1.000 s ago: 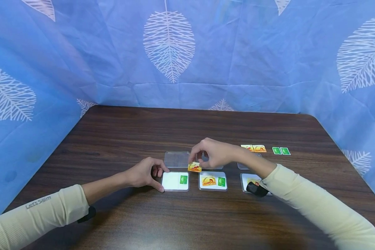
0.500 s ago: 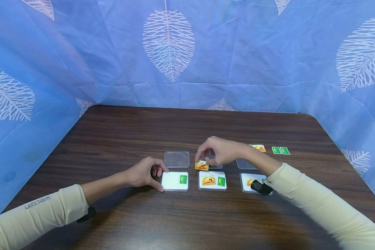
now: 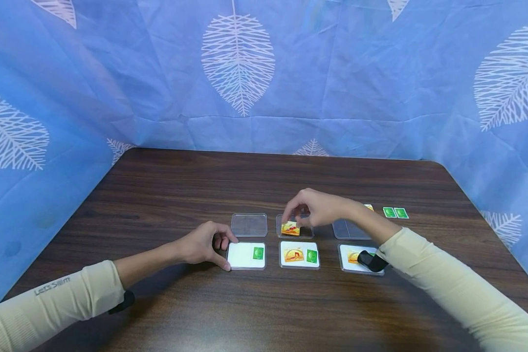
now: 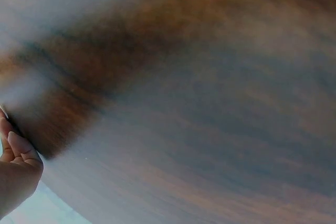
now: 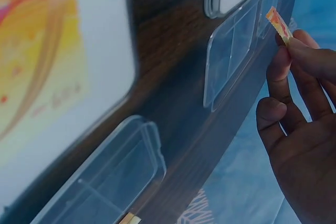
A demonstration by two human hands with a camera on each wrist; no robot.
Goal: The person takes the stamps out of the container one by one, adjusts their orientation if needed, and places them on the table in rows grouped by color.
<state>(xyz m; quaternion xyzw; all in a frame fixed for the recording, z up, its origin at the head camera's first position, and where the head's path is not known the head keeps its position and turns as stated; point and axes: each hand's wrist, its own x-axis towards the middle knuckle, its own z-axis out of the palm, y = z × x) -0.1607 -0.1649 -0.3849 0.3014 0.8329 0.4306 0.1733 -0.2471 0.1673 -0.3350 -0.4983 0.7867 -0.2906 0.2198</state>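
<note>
My right hand (image 3: 321, 208) pinches an orange-and-yellow postage stamp (image 3: 290, 229) between thumb and fingertips. In the head view that stamp appears over the middle clear lid (image 3: 305, 235); the right wrist view shows the pinched stamp (image 5: 280, 24) up off the table. At the left, my left hand (image 3: 204, 244) holds a white-backed plastic case (image 3: 239, 256) by its left side, thumb at the near corner and index finger at the far one. A green stamp (image 3: 258, 253) sits in that case's right part. Only part of the left hand (image 4: 21, 156) shows in the left wrist view.
Middle and right cases (image 3: 308, 263) (image 3: 347, 268) each contain an orange and a green stamp. Behind stand clear lids at left (image 3: 249, 225) and right (image 3: 347, 231). Two loose green stamps (image 3: 395, 212) lie at the back right; the right forearm mostly covers orange ones (image 3: 369, 207).
My right hand has shifted right and slightly away with the stamp, from between the left and middle lids to over the middle lid. The left hand stays on its case.
</note>
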